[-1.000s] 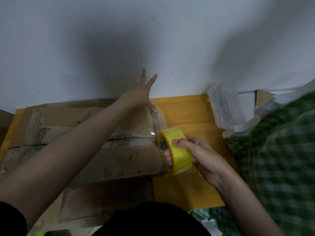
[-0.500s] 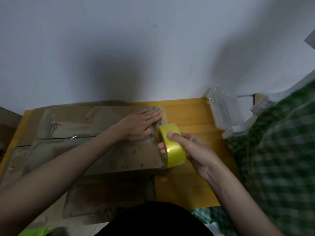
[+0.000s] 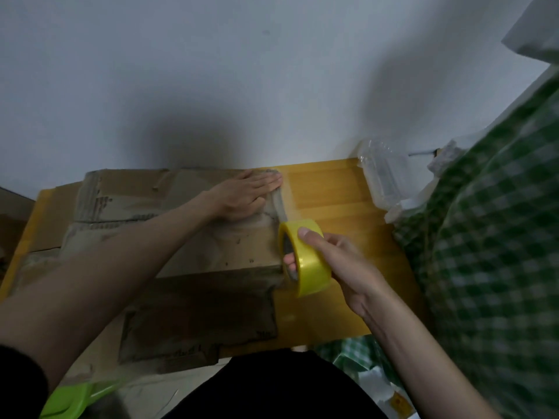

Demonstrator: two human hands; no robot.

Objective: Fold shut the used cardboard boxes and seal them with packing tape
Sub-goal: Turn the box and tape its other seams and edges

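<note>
A worn brown cardboard box (image 3: 169, 207) lies with its flaps folded shut on a yellow wooden table (image 3: 326, 201). My left hand (image 3: 245, 195) lies flat, fingers straight, on the box's far right corner, pressing a strip of clear tape down. That strip (image 3: 279, 207) runs from under my fingers back to a yellow roll of packing tape (image 3: 305, 258). My right hand (image 3: 335, 261) grips the roll at the box's right edge, thumb on top and fingers through its core.
A clear plastic container (image 3: 382, 173) stands at the table's back right by the white wall. Green checked cloth (image 3: 490, 252) fills the right side. More flattened cardboard (image 3: 196, 325) lies in front of the box. A bright green object (image 3: 69, 400) shows bottom left.
My left hand came down from the wall, laid itself flat on the box and slid toward the far right corner. The tape roll drew back toward me, stretching the strip.
</note>
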